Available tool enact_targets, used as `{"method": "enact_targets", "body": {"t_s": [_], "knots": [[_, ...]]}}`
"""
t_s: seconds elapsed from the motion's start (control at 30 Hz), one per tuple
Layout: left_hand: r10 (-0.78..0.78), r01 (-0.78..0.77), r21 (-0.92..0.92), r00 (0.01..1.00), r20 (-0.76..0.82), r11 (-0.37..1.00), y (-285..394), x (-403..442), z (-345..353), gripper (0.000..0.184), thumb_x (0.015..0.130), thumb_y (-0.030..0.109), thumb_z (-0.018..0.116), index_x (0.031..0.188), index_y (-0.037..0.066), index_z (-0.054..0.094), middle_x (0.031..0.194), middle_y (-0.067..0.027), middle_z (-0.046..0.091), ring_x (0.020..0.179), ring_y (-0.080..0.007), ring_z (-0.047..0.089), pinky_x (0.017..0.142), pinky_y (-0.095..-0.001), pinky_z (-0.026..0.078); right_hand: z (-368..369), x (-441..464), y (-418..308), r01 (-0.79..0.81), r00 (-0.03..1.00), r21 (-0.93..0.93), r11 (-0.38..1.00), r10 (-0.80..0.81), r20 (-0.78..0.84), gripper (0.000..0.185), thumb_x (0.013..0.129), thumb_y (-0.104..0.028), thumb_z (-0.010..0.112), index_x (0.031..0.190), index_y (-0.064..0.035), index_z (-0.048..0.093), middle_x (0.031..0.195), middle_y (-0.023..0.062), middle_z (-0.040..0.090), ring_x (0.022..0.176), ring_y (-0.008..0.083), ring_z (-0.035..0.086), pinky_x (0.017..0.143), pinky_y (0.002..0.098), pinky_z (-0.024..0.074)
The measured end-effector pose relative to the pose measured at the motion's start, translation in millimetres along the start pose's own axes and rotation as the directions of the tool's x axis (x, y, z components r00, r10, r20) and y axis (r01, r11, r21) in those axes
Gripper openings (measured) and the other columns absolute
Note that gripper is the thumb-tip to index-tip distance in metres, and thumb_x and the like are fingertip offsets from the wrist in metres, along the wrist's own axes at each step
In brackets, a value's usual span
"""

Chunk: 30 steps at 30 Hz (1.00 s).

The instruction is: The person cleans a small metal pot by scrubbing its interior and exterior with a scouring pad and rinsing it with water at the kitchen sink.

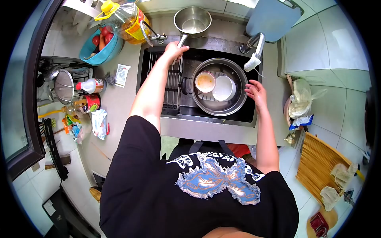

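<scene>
My left hand point(174, 52) is closed around the handle of a small metal saucepan point(193, 20), which is behind the sink's back edge. Inside the black sink point(226, 119) is a large metal pot point(240, 104) with a dark handle. Two bowls sit in that pot: a bowl with an orange-tinged inside point(205, 82) and a plain white bowl point(224, 88). Close to the pot's right rim, my right hand point(258, 95) has its fingers apart and holds nothing.
A faucet point(256, 49) reaches over the sink's back right. On its left side lies a dish rack point(171, 89). An oil jug point(129, 23) and a blue basin of vegetables point(104, 55) stand at the back left. A blue board point(274, 18) leans at the back right.
</scene>
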<state>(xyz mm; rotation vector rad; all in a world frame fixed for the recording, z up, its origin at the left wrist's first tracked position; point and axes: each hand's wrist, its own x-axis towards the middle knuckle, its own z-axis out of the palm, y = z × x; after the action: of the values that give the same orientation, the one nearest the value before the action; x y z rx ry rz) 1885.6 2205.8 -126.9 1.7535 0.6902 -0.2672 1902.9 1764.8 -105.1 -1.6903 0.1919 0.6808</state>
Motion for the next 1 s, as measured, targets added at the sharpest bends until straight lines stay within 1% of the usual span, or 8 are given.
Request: {"method": "enact_targets", "body": {"t_s": [0.13,0.47,0.6,0.73,0.83,0.9,0.93,1.0], "knots": [[0.119,0.013,0.415,0.949,-0.29,0.91,3.9,-48.3,13.7,0.033,0.082,0.031,0.07,0.101,0.004,0.067,0.094,-0.0206,0.07,0.094,-0.0394,0.067,0.083,-0.047,0.051,6.0,-35.0,1.2,-0.003,1.0,0.02,1.0,0.003,0.005,0.033,0.094,-0.007,0.053,0.127,-0.0042,0.057,0.11,0.0103,0.069,0.089,0.0146,0.068,0.077,0.0253,0.0534],[0.213,-0.033,0.468,0.918,-0.336,0.883,-32.8,-236.2,32.0,0.027,0.087,0.03,0.071,0.1,0.007,0.065,0.073,-0.0143,0.063,0.067,-0.0325,0.062,0.062,-0.0432,0.047,41.3,-72.0,13.8,0.011,0.995,0.013,1.0,-0.012,0.097,0.025,0.096,-0.009,0.054,0.119,-0.004,0.061,0.101,0.0075,0.071,0.082,0.0102,0.066,0.072,0.0216,0.0517],[0.246,-0.037,0.525,0.91,-0.334,0.85,-54.7,-274.0,38.6,0.026,0.086,0.029,0.072,0.101,0.009,0.064,0.082,-0.0154,0.067,0.076,-0.0367,0.065,0.065,-0.0434,0.05,80.3,-73.7,4.5,0.017,0.978,0.018,1.0,-0.02,0.207,0.031,0.097,-0.012,0.054,0.128,-0.0056,0.057,0.101,0.0084,0.072,0.084,0.0115,0.067,0.074,0.0244,0.0524],[0.2,-0.03,0.471,0.927,-0.316,0.881,-61.4,-293.3,39.6,0.025,0.088,0.028,0.071,0.101,0.008,0.063,0.078,-0.0101,0.067,0.072,-0.0288,0.065,0.064,-0.0389,0.05,103.4,-80.3,-13.5,0.034,0.956,0.002,0.999,-0.033,0.292,0.039,0.096,-0.014,0.055,0.134,-0.0054,0.053,0.103,0.0088,0.071,0.085,0.0127,0.067,0.074,0.0251,0.0527],[0.303,-0.253,0.228,0.928,-0.218,0.94,-64.2,-304.0,20.7,0.023,0.092,0.026,0.07,0.095,0.006,0.059,0.063,-0.0017,0.056,0.052,-0.0156,0.055,0.049,-0.0319,0.043,110.6,-83.0,-10.0,0.07,0.94,-0.026,0.997,-0.057,0.336,0.04,0.095,-0.014,0.057,0.134,-0.0061,0.054,0.103,0.0081,0.07,0.084,0.0121,0.067,0.073,0.0239,0.0523],[-0.139,0.121,-0.362,0.99,-0.024,0.924,-37.3,-323.8,6.6,0.023,0.095,0.024,0.067,0.089,0.008,0.053,0.056,0.0064,0.042,0.041,-0.0046,0.038,0.037,-0.0246,0.029,105.6,-82.2,-3.1,0.094,0.941,-0.036,0.995,-0.077,0.328,0.037,0.093,-0.013,0.057,0.13,-0.0076,0.056,0.1,0.0066,0.07,0.083,0.0116,0.067,0.072,0.0244,0.0522],[-0.107,0.086,-0.351,0.993,-0.041,0.933,-37.2,-329.5,-0.2,0.023,0.097,0.025,0.064,0.087,0.011,0.049,0.051,0.0079,0.036,0.035,-0.0033,0.029,0.032,-0.0223,0.02,102.8,-83.3,-1.8,0.103,0.944,-0.046,0.994,-0.084,0.318,0.035,0.093,-0.012,0.057,0.128,-0.0076,0.058,0.1,0.0062,0.07,0.082,0.0116,0.067,0.072,0.0246,0.0523],[-0.132,0.127,-0.341,0.991,0.01,0.931,-30.8,-346.2,-25.6,0.022,0.098,0.025,0.063,0.089,0.011,0.049,0.052,0.0079,0.036,0.036,-0.0038,0.031,0.033,-0.0225,0.023,96.2,-87.6,1.9,0.1,0.952,-0.043,0.994,-0.083,0.295,0.031,0.093,-0.012,0.056,0.123,-0.0076,0.061,0.098,0.0053,0.07,0.082,0.0112,0.066,0.072,0.0246,0.0523]]}}
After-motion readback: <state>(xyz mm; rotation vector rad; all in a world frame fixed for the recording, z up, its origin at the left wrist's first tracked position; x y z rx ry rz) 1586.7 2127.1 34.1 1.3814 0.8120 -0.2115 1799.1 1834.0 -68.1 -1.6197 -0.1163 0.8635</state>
